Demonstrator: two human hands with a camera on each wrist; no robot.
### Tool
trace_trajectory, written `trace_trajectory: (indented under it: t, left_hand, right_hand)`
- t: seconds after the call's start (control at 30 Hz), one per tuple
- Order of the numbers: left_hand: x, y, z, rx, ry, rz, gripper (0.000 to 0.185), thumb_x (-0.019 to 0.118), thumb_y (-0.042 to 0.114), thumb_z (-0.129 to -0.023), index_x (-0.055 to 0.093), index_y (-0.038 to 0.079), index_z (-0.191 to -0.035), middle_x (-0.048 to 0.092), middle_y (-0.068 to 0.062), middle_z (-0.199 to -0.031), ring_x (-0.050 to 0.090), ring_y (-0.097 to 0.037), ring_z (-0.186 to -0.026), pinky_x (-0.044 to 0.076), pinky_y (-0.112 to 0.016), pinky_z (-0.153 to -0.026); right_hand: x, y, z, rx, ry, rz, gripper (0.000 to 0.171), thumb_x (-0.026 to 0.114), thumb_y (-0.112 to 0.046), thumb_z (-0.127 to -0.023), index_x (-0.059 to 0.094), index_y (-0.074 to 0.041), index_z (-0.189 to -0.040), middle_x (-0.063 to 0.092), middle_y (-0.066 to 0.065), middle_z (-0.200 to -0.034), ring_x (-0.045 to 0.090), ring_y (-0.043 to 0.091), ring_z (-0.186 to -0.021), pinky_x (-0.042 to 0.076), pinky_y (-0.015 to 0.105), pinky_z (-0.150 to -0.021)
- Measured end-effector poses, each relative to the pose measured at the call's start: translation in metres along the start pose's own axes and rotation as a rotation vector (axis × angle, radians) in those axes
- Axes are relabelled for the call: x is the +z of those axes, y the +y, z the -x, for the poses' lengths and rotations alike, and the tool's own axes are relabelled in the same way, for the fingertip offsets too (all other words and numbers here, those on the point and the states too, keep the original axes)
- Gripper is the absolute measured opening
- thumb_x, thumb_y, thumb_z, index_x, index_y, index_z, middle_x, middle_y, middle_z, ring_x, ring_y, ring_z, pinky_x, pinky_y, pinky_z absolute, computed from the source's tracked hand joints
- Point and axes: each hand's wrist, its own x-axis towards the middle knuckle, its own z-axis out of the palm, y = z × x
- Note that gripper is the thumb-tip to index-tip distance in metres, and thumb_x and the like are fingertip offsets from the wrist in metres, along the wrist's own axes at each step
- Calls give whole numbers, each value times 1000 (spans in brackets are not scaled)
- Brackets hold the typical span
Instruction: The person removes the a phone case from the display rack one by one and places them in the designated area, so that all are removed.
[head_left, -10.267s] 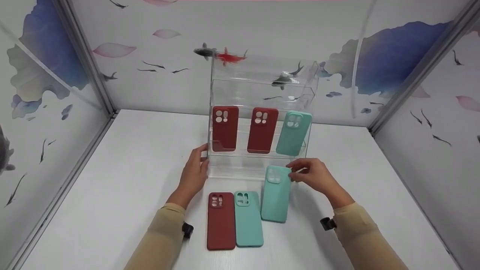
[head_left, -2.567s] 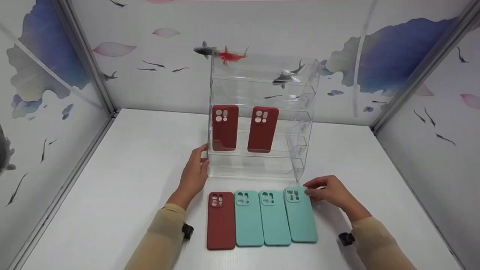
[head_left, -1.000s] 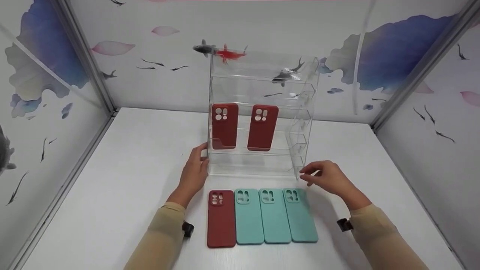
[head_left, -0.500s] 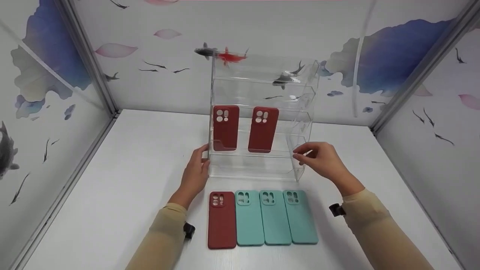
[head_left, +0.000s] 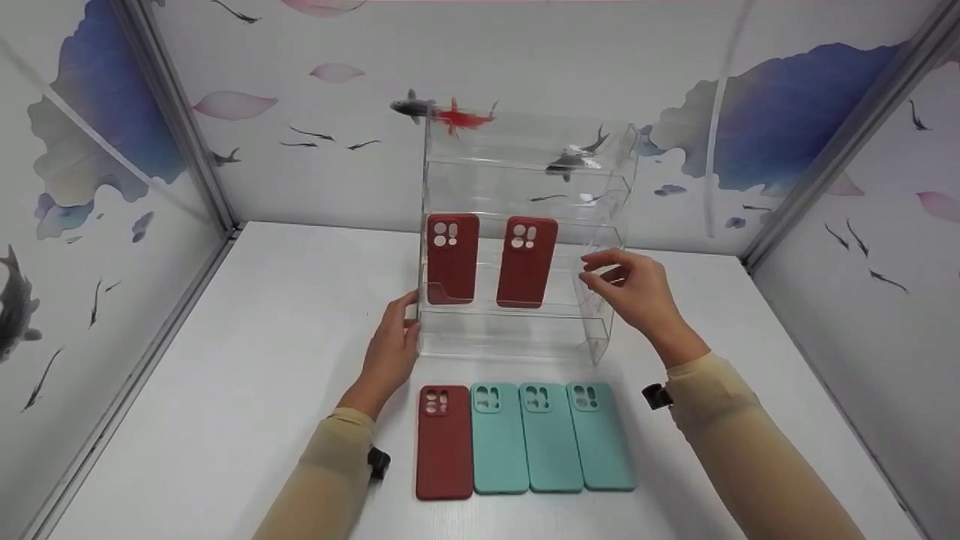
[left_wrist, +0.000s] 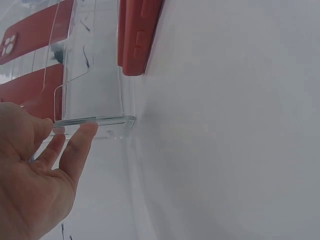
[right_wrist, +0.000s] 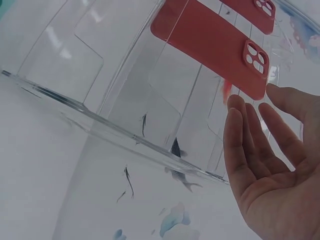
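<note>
A clear acrylic display rack (head_left: pixel 517 330) with stepped shelves stands on the table. My left hand (head_left: pixel 390 352) pinches its left side panel between thumb and fingers, as the left wrist view shows. Two red phone cases, a left one (head_left: pixel 452 262) and a right one (head_left: pixel 526 266), lean side by side on a shelf. My right hand (head_left: pixel 634 292) is raised at the rack's right side, thumb and fingers parted, holding nothing. In the right wrist view its fingertips are near the camera-hole end of the right red case (right_wrist: pixel 215 47); whether they touch cannot be told.
In front of the rack lies a row of phone cases: one red (head_left: pixel 444 450), then teal ones at left (head_left: pixel 500 450), middle (head_left: pixel 552 450) and right (head_left: pixel 604 450). White table (head_left: pixel 262 360) extends either side. Printed panels (head_left: pixel 315 165) enclose the back and sides.
The teal case once on the rack now lies at the row's right end; my right hand has let go of it and risen beside the rack. My left hand stays on the rack.
</note>
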Motion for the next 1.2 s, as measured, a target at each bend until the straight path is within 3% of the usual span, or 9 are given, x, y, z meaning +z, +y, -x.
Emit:
trace_trajectory:
  t: [0.3, 0.77, 1.0, 1.2]
  left_hand:
    - [-1, -1, -1, 17, 4, 3, 53, 49, 9, -109, 32, 17, -159, 42, -6, -159, 60, -27, -131, 51, -46, -111]
    - [0, 1, -1, -2, 8, 6, 53, 48, 10, -109, 33, 18, -158, 42, -5, -159, 59, -26, -131, 51, -46, -113]
    - [2, -1, -3, -17, 3, 11, 53, 49, 10, -109, 33, 20, -158, 42, -4, -160, 59, -26, -132, 50, -46, -114]
    - [2, -2, -1, 13, 18, -13, 53, 50, 10, -108, 33, 18, -158, 43, -7, -158, 61, -28, -130, 52, -47, -111]
  right_hand:
    - [13, -7, -18, -60, 78, -17, 26, 76, -18, -95, 75, -11, -120, 77, 9, -112, 77, 23, -91, 58, 10, -75]
    - [27, -22, -45, -90, 143, -31, 34, 76, -10, -94, 71, -7, -128, 74, 11, -120, 75, 25, -100, 65, 41, -86]
    - [32, -23, -52, -93, 133, -53, 35, 74, -12, -96, 70, -8, -130, 73, 11, -126, 75, 25, -102, 65, 40, -88]
    - [36, -19, -53, -92, 122, -52, 36, 74, -14, -97, 70, -10, -132, 72, 11, -127, 75, 26, -104, 65, 41, -89]
